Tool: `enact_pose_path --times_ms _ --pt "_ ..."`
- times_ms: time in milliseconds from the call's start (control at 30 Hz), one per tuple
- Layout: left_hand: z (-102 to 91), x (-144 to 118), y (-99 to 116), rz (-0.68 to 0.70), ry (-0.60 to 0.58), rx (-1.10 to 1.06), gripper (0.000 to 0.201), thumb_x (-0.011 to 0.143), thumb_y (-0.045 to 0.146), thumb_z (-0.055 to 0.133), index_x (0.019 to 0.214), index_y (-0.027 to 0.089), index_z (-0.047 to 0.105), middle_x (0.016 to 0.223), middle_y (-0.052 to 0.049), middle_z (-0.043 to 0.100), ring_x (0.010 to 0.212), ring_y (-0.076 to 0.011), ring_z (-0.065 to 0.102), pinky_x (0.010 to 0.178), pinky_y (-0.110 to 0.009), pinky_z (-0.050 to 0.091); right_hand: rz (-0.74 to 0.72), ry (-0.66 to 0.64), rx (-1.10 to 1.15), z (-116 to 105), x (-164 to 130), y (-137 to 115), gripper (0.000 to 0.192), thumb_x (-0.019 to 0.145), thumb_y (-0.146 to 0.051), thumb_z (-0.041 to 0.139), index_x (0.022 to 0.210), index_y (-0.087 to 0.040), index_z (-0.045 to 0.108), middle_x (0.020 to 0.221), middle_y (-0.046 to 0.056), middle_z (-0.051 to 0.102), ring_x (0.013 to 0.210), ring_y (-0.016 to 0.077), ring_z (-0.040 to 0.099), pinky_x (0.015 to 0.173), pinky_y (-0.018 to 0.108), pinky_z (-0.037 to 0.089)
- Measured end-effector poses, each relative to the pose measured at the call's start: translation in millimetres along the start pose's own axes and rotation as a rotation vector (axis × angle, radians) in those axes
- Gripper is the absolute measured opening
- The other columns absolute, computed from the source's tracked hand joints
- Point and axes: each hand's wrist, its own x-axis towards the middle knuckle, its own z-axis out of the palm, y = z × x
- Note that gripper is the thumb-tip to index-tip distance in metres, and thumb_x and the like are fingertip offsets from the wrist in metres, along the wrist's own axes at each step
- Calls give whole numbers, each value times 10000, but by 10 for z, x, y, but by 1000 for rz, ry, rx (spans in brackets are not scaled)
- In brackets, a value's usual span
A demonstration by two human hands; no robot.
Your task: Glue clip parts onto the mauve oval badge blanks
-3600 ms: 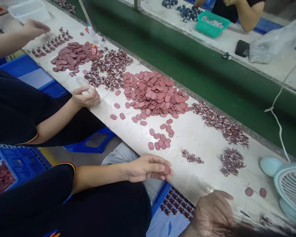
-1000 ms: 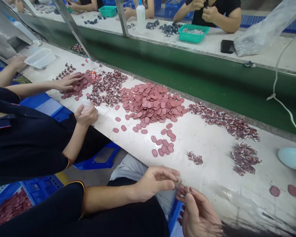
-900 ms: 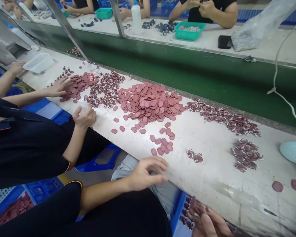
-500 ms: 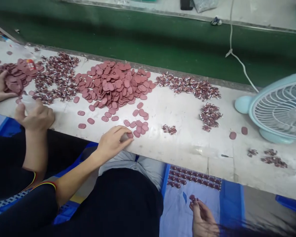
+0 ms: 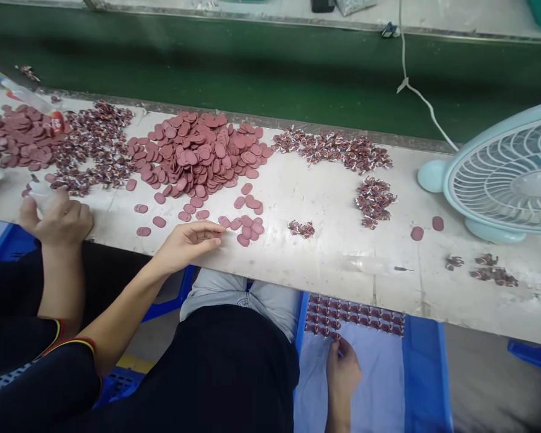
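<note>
Left hand [image 5: 187, 240] rests with loosely curled fingers on the counter [image 5: 342, 252] edge, fingertips touching small pink discs [image 5: 246, 227]. Right hand [image 5: 342, 371], at 6 o'clock below, pinches a piece at rows of pieces [image 5: 356, 319] on a blue tray [image 5: 421, 373]

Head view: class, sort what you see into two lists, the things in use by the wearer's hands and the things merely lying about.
In use:
left hand
small cluster of pink oval discs
right hand
rows of finished pieces
pale cloth

Lying about:
big disc heap
blue desk fan
white cable
</note>
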Motion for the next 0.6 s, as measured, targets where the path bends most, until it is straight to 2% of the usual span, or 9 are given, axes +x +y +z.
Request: enact_pose_path --times_ms 133,333,600 --pt "-18 5 -30 -35 30 -76 423 733 481 933 1050 216 840 1068 -81 805 894 -205 725 818 -340 640 -26 12 -15 50 -2 4 496 928 -683 586 1092 -237 728 982 22 746 950 233 717 948 507 576" --pt "-32 11 -93 -68 36 -188 363 728 404 949 1040 242 858 1032 -53 798 804 -148 702 800 -314 636 -45 6 -25 55 -7 0 492 939 -660 591 1122 -221 719 1042 40 745 1010 241 713 978 512 573" --pt "-71 3 -151 -73 43 -230 369 732 410 942 1039 225 855 979 -59 790 817 -167 707 807 -353 648 -37 -16 -31 19 1 3 471 952 -637 592 1146 -227 718 1065 42 765 1029 243 728 956 485 584"
